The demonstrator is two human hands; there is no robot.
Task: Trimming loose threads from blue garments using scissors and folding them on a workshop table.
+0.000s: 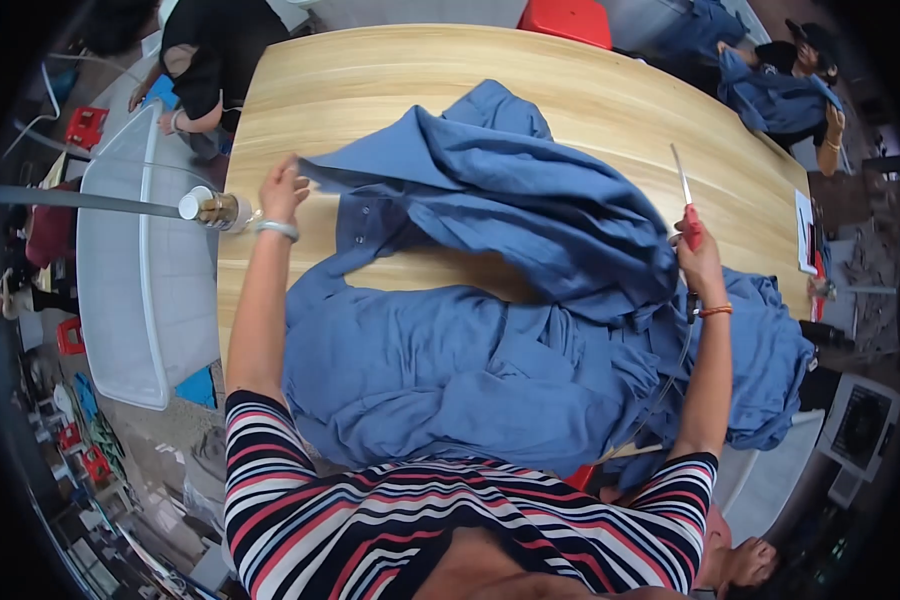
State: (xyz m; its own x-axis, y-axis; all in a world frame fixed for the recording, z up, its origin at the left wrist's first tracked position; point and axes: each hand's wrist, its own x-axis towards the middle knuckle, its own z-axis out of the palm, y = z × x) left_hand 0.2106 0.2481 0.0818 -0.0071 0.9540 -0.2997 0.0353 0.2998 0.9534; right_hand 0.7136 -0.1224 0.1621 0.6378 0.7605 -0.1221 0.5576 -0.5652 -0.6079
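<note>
Near the left edge of the wooden table point(370, 70), the left hand point(284, 190) pinches one corner of a blue garment point(530, 190), which stretches over this table toward the right; there, the right hand point(700, 258) grasps red-handled scissors point(690, 216).

A clear jar with a white lid point(218, 208) sits by the left edge of a pale, wood-grained table point(350, 75), and beyond that edge are a long white plastic tub point(115, 260), a flat bright blue piece point(197, 387) and small red plastic stools point(87, 128). A red box-shaped object point(567, 20) shows past the far edge, between a person in black point(220, 50) at upper left and another person in a dark cap point(776, 57) at upper right. White paper point(803, 225) lies along the right edge, with a pale grey, dark-fronted boxy machine point(860, 425) lower down.
</note>
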